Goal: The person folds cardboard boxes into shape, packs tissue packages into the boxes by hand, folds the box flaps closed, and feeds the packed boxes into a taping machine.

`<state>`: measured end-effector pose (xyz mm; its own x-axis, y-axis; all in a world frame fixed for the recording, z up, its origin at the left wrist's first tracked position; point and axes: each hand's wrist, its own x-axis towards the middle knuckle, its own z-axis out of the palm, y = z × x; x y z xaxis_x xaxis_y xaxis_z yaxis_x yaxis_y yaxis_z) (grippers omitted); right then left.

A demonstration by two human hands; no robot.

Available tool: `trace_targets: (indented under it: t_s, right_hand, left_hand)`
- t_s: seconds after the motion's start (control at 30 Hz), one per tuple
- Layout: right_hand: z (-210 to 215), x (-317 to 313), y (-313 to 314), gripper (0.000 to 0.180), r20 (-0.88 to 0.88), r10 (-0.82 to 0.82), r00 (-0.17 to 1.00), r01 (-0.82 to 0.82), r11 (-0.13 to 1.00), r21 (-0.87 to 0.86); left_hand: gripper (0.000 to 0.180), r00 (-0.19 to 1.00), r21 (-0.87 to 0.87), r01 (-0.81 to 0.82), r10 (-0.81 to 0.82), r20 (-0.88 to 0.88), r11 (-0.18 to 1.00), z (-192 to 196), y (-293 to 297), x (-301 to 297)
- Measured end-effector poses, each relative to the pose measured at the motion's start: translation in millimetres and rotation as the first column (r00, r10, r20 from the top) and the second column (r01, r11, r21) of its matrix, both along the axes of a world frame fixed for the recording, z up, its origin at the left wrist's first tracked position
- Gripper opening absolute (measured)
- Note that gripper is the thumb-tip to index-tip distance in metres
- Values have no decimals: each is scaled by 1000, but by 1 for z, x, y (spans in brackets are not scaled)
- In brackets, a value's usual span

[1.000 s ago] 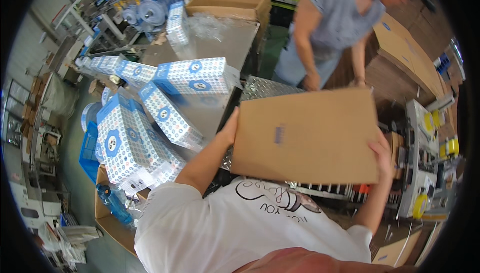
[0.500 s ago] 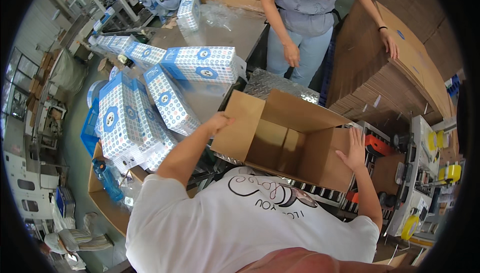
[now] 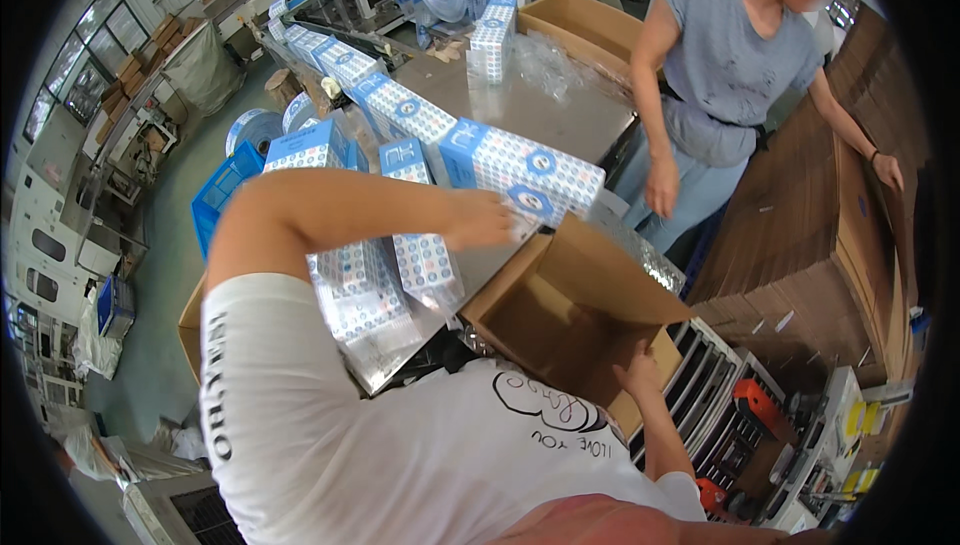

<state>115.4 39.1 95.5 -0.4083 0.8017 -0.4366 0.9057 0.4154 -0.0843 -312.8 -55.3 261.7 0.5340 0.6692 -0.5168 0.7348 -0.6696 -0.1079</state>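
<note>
My left hand [image 3: 482, 220] is blurred, stretched across the wrapped packs beside the near face of a large blue-and-white patterned pack [image 3: 520, 170]. Whether it touches the pack, I cannot tell. An open cardboard box [image 3: 575, 320] stands tilted in front of me, its flaps up and its inside in shadow. At its right wall my right hand [image 3: 642, 373] grips the cardboard, thumb toward the inside. Further patterned packs [image 3: 425, 265] lie under and beside my left forearm, which partly hides them.
A co-worker [image 3: 735, 75] stands across from me, one hand on a tall stack of flat cardboard [image 3: 800, 265]. Another carton [image 3: 590, 30] rests on the far metal table [image 3: 440, 85]. The roller conveyor [image 3: 700, 365] runs under my box. A blue crate [image 3: 222, 190] is at left.
My left hand has let go of the box flap and swung over to the packs. The box has turned and tilted, with my right hand still at its right side. The view has shifted.
</note>
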Motion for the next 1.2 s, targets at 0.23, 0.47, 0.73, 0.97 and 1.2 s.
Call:
trace_targets:
  t_s: [0.23, 0.47, 0.73, 0.97, 1.2]
  right_hand:
    - [130, -296, 65, 101, -428, 744, 513, -462, 659, 593]
    - [82, -386, 140, 105, -148, 724, 674, -543, 621, 565]
    - [263, -234, 124, 98, -430, 883, 190, -84, 451, 888]
    - [227, -67, 51, 99, -649, 679, 342, -375, 732, 568]
    - [-78, -89, -4, 96, -399, 429, 810, -417, 901, 121]
  left_hand:
    - [95, 994, 0, -100, 100, 49, 995, -54, -50, -109]
    - [74, 851, 142, -463, 394, 347, 875, -42, -27, -112]
    - [72, 446, 96, -643, 270, 854, 760, 67, -6, 80]
    - [89, 848, -163, -357, 392, 358, 920, -123, 1, 233]
    - [79, 924, -445, -241, 344, 165, 862, -212, -3, 219]
